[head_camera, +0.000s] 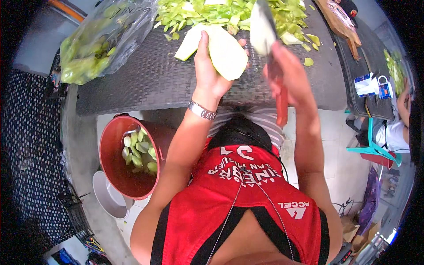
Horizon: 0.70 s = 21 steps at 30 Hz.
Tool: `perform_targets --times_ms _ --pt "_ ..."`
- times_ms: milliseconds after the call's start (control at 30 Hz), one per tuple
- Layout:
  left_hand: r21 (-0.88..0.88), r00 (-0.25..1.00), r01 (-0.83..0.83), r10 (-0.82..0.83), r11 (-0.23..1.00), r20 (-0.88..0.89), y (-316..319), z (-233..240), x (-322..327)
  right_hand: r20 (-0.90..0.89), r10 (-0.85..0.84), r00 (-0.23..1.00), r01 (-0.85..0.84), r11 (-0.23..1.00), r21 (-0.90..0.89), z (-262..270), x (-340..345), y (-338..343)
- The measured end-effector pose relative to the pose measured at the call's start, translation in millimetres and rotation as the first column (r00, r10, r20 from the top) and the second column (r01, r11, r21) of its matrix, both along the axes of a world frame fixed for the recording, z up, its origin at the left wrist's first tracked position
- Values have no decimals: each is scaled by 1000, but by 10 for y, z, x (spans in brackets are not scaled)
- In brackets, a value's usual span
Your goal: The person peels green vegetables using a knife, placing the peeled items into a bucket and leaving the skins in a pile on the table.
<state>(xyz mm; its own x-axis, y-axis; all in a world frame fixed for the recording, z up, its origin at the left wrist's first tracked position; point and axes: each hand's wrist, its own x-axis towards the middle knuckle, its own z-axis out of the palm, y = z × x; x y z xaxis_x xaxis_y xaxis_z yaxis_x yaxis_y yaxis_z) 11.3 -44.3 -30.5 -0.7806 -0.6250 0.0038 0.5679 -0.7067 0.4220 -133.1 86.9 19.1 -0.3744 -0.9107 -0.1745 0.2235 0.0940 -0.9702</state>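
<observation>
In my left hand are pale, peeled pieces of a green fruit, probably mango. A broad, flat-faced piece rests across the palm, and a narrower piece juts out left of my thumb. My right hand grips the orange-red handle of a knife. Its broad blade points away from me, right of the fruit and apart from it, blurred by motion. A pale patch shows on the blade; whether it is a slice or a reflection I cannot tell. Beyond both hands spreads a heap of green peelings.
A clear plastic bag of green fruit lies on the left of the dark woven tabletop. Below stand a red bucket holding peeled pieces and a pale dipper. At right are a wooden board, mugs and another person's arm.
</observation>
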Motion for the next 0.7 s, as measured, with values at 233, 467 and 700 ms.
perform_targets --times_ms 233,467,700 --pt "-185 981 -155 174 970 86 -109 402 1037 -770 -567 -293 -52 814 -579 82 -1175 -988" --pt "-314 682 -559 641 768 353 -84 132 3024 -961 -231 150 380 911 -160 460 -1084 -1012" --pt "-185 871 -352 393 918 293 -79 211 1341 -481 75 874 -33 995 94 61 253 -173"
